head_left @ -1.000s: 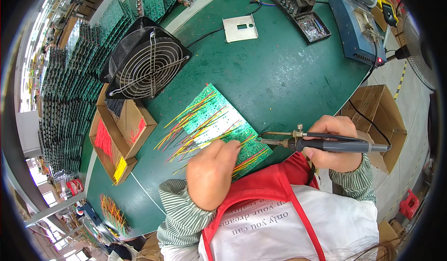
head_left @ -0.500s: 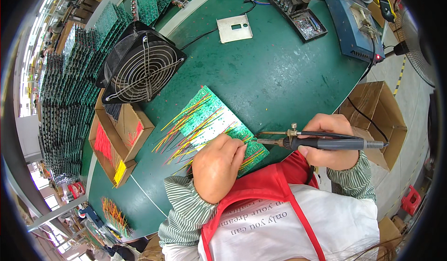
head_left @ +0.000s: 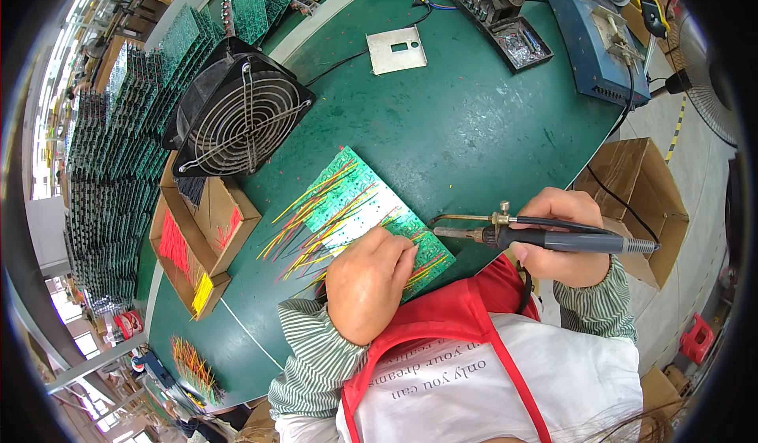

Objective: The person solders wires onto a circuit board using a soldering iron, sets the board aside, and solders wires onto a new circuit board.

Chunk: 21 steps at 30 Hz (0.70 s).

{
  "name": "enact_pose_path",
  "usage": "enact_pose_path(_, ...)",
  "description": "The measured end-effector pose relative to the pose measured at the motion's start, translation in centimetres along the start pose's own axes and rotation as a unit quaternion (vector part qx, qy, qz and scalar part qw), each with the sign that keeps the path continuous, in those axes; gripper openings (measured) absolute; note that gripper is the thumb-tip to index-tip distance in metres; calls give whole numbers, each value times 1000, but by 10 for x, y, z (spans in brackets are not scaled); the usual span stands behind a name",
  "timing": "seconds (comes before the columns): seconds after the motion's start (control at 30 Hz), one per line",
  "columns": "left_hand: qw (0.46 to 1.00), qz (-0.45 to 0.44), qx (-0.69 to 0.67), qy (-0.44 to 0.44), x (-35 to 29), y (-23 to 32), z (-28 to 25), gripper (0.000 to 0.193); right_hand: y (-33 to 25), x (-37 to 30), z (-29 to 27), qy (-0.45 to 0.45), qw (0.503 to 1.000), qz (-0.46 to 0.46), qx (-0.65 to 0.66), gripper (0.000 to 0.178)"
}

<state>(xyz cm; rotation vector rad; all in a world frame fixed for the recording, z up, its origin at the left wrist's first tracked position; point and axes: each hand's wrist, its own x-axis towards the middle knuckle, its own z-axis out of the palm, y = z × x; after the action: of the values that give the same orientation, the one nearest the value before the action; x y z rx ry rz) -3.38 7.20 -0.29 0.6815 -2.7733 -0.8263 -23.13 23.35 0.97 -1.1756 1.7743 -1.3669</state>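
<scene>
A green circuit board (head_left: 369,194) lies on the table in front of me, with many red, yellow and black wires (head_left: 320,198) standing out from it to the left. My left hand (head_left: 367,285) rests over the board's near part, its thumb and fingers pinched together; what they grip is hidden beneath them. In my right hand (head_left: 564,238) is a soldering iron (head_left: 545,240) with a grey handle and a thin brass solder-feed tube along its top. The iron's tip points left, close above the board's right edge, beside my left fingertips.
A black fan (head_left: 241,115) and a cardboard tray (head_left: 201,245) of red, yellow and black wires stand at the left, before stacked circuit boards (head_left: 114,182). Farther back are a white metal plate (head_left: 397,50), a black tool box (head_left: 513,36) and a blue solder machine (head_left: 592,56). A cardboard box (head_left: 671,214) sits at right.
The soldering iron in my right hand has shifted slightly, its tip rising a little away from the board. My left hand and the board have stayed in place.
</scene>
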Motion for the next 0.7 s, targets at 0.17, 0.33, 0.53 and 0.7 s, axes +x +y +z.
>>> enact_pose_path(0.17,1000,2,15,-3,-3,0,-8,7,4,2,9,35,999,0,33,19)
enact_pose_path(0.33,997,-43,38,-42,-37,-31,-51,9,6,7,12,58,997,-4,53,20)
enact_pose_path(0.53,978,-184,85,-42,-59,-91,-131,7,2,21,28,33,997,13,75,21)
enact_pose_path(0.7,969,-205,119,73,-28,-168,-165,12,3,21,39,53,993,42,99,22)
